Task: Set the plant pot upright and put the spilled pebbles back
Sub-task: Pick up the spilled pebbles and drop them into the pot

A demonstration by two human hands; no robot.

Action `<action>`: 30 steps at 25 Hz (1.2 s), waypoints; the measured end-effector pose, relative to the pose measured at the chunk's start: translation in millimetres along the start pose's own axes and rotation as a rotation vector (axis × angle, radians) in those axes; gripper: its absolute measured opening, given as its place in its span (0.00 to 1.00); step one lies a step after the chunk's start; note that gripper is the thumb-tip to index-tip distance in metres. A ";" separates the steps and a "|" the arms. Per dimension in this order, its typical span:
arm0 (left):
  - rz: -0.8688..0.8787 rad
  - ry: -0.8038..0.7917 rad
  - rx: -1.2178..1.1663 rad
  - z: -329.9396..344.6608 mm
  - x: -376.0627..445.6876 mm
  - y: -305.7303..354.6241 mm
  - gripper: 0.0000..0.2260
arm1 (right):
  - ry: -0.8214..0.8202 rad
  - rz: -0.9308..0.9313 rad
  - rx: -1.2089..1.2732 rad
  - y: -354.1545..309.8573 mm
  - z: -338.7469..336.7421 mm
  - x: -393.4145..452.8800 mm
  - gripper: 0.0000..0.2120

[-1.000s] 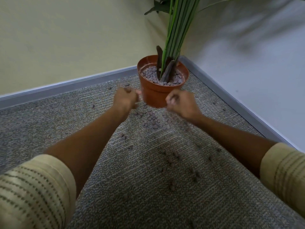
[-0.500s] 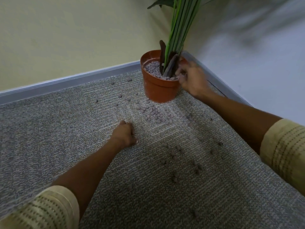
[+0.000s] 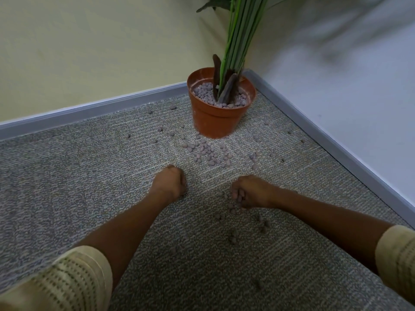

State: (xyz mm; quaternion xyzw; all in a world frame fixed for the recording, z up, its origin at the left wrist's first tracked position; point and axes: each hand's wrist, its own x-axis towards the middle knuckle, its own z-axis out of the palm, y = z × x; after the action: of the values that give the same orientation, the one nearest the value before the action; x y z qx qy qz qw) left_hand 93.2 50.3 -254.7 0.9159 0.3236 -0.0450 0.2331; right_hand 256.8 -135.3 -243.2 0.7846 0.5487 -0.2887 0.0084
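Observation:
An orange plant pot [image 3: 215,118] stands upright in the corner of the grey carpet, with green stems rising from it and pebbles [image 3: 204,92] filling its top. Spilled pebbles [image 3: 210,152] lie in a cluster just in front of the pot, and more are scattered nearer me [image 3: 261,221]. My left hand [image 3: 170,184] rests knuckles-up on the carpet, fingers curled under; what it holds is hidden. My right hand [image 3: 251,193] is down on the carpet to the right, fingers closed around several pebbles.
A grey skirting strip [image 3: 94,110] runs along the yellow wall at the back and another along the white wall [image 3: 350,158] on the right, meeting behind the pot. Single pebbles lie left of the pot [image 3: 150,112] and near the right skirting [image 3: 289,132].
My right hand has come away from the pot's rim and dropped to the carpet on pebbles. My left hand has stayed low on the carpet.

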 end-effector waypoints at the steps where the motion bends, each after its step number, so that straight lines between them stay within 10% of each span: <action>1: -0.005 0.015 -0.014 0.4 0.3 -0.7 0.06 | 0.026 -0.003 0.016 0.2 0.6 -0.2 0.11; 17: 0.231 0.416 -0.347 -131.6 77.2 98.6 0.08 | 0.575 -0.019 0.131 -1.7 -107.0 21.6 0.11; 30: 0.057 0.322 -0.785 -104.1 81.1 86.2 0.05 | 0.785 0.091 0.223 5.8 -158.4 54.2 0.09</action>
State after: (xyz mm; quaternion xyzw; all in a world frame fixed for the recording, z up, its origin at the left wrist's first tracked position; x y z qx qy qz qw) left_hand 202.8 85.4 -146.9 0.7615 0.3229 0.2316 0.5120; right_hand 344.7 -39.0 -138.1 0.8548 0.4401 -0.0242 -0.2739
